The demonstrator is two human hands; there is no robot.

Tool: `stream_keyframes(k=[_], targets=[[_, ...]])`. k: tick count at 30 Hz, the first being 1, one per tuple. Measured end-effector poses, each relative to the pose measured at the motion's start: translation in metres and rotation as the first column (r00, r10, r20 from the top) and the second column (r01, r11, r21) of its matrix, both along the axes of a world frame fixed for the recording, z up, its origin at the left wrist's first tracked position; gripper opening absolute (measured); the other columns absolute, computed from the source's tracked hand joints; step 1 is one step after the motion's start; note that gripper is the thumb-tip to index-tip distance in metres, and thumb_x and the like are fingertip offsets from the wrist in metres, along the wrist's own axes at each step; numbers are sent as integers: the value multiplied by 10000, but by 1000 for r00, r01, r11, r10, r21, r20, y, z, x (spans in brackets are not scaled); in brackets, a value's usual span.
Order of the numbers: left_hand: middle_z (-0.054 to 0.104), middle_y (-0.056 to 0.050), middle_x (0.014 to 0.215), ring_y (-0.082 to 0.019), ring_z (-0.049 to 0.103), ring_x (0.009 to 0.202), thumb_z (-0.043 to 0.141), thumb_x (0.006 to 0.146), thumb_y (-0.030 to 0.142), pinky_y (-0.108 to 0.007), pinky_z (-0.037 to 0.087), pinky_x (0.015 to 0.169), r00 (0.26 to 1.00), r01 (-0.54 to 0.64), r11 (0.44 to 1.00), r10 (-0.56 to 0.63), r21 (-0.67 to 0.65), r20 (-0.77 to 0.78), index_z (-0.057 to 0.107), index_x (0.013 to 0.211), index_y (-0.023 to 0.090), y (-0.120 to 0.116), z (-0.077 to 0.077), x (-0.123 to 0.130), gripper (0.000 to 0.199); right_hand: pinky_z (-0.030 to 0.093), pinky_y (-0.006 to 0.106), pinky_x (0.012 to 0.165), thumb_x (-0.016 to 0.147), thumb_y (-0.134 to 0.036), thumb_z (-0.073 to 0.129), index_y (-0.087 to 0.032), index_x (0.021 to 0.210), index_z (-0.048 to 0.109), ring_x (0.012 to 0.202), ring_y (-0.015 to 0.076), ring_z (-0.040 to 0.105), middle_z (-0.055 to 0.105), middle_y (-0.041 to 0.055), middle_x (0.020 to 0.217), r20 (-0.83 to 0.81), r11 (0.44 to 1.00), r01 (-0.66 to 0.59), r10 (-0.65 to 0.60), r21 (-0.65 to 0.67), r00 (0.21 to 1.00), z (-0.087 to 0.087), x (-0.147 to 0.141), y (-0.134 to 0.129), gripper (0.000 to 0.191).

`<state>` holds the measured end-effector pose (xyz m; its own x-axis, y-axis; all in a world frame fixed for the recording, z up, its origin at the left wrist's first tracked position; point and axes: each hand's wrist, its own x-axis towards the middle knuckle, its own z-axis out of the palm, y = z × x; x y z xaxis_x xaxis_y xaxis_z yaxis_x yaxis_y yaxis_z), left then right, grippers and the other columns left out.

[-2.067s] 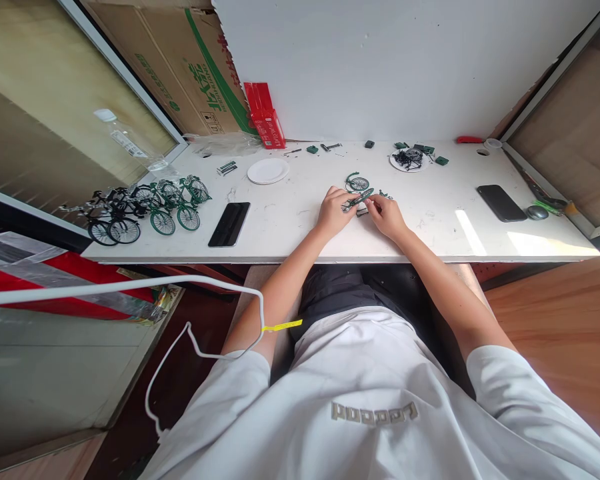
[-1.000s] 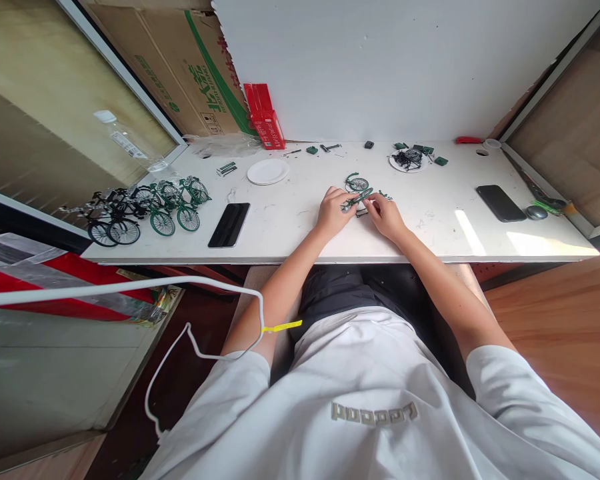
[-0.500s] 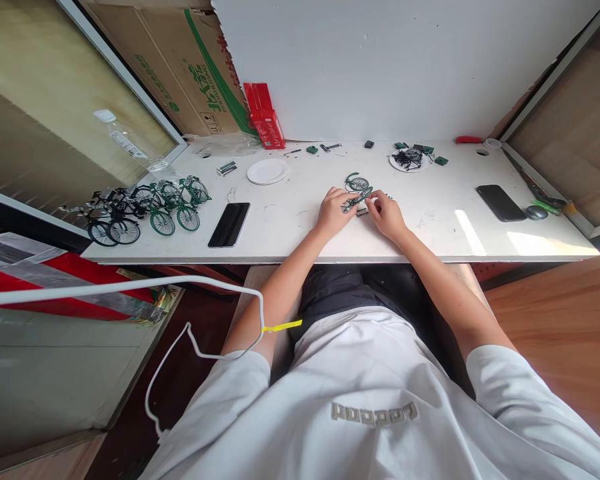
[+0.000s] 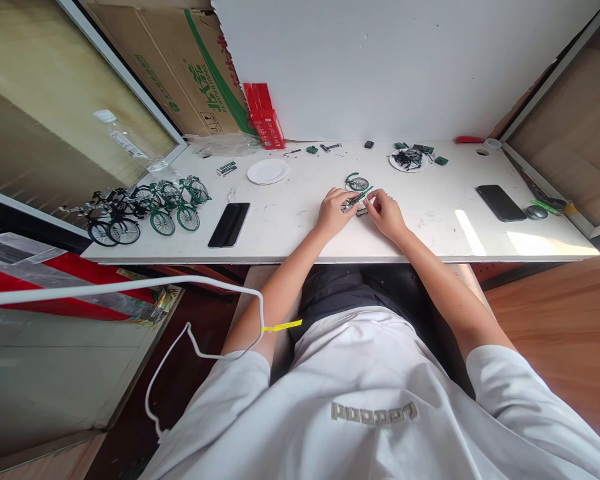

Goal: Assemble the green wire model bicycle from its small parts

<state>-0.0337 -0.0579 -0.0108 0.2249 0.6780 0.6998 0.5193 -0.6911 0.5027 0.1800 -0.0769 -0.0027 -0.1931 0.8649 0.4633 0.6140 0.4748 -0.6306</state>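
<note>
My left hand (image 4: 334,212) is closed on a small green bicycle part (image 4: 361,196), held just above the white table near its front edge. My right hand (image 4: 384,212) is closed at the other side of that part, its fingertips pinched against it; whether they hold a separate small piece is too small to tell. Just beyond my fingers, a wheel (image 4: 359,184) with a green curved piece (image 4: 349,180) lies on the table. A small dark piece (image 4: 363,213) shows between my hands.
Several toy bicycles (image 4: 162,222) stand at the left beside a phone (image 4: 229,225). Further back are a white plate (image 4: 267,171), a red box (image 4: 271,130) and a plate of black parts (image 4: 409,159). Another phone (image 4: 501,203) lies right; a white cable (image 4: 220,285) crosses the lower left.
The green part between my hands has turned slightly and now looks narrower. My hands have barely moved.
</note>
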Motion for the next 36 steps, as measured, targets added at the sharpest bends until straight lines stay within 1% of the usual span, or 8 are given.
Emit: stream_keyframes(k=[4,9,15,20,23,26,30,36], targets=[[844,-100,1090,-262,738,1008,761,986,177,-419,657,921,1000,-7,1000,7,-9,-9,857,1232,217,-2,2,0,267,354,349,677,1117,-779,469,-261,1086,614,624,205,470,553,-16,689,13,1000,4,-4,-3,1000,0,1,1,538],[852,-98,1100,-246,735,936,770,990,194,-436,655,959,1000,7,1000,-7,-15,-30,842,1217,212,-4,4,1,238,369,357,691,1104,-856,401,-258,1061,620,645,216,487,598,17,722,11,1000,9,-9,12,1000,-2,1,2,639],[841,-113,1121,-277,763,1057,785,925,145,-423,654,962,998,31,999,-32,-17,-54,801,1203,187,-3,2,2,282,385,373,704,1082,-931,290,-270,1104,564,659,236,500,629,30,761,-5,1000,-7,7,14,1000,-5,1,4,716],[811,-98,1046,-269,769,1004,720,951,125,-410,644,968,998,21,1000,-22,-11,-63,780,1170,194,-4,2,1,238,391,378,714,1098,-914,248,-279,1148,515,667,243,521,638,30,798,8,999,-39,39,-3,999,-7,2,5,691],[804,-96,1030,-279,761,1031,702,962,126,-421,637,988,998,2,1000,-3,-11,-65,773,1142,206,-3,2,1,209,376,377,698,1107,-895,269,-283,1151,497,643,242,509,601,9,751,16,999,-33,33,-12,999,-7,1,5,655],[802,-108,1049,-280,755,1049,691,968,131,-422,634,998,998,7,1000,-8,-11,-62,768,1134,199,-2,1,1,195,351,372,674,1115,-856,326,-277,1155,494,605,231,477,551,-21,688,11,999,-48,48,-23,999,-6,1,3,604],[810,-112,1094,-281,758,1077,682,960,130,-429,640,1018,999,8,1000,-9,-19,-51,770,1149,203,-1,0,1,221,341,366,660,1118,-800,402,-271,1156,519,597,225,477,560,-23,673,4,998,-54,54,-34,999,-5,0,2,543],[818,-123,1141,-288,769,1128,675,946,109,-447,641,1056,1000,-12,1000,12,4,-25,774,1156,204,1,-2,1,251,329,371,660,1126,-801,367,-268,1090,563,606,231,482,572,5,686,59,999,-23,24,-29,998,-6,0,4,569]])
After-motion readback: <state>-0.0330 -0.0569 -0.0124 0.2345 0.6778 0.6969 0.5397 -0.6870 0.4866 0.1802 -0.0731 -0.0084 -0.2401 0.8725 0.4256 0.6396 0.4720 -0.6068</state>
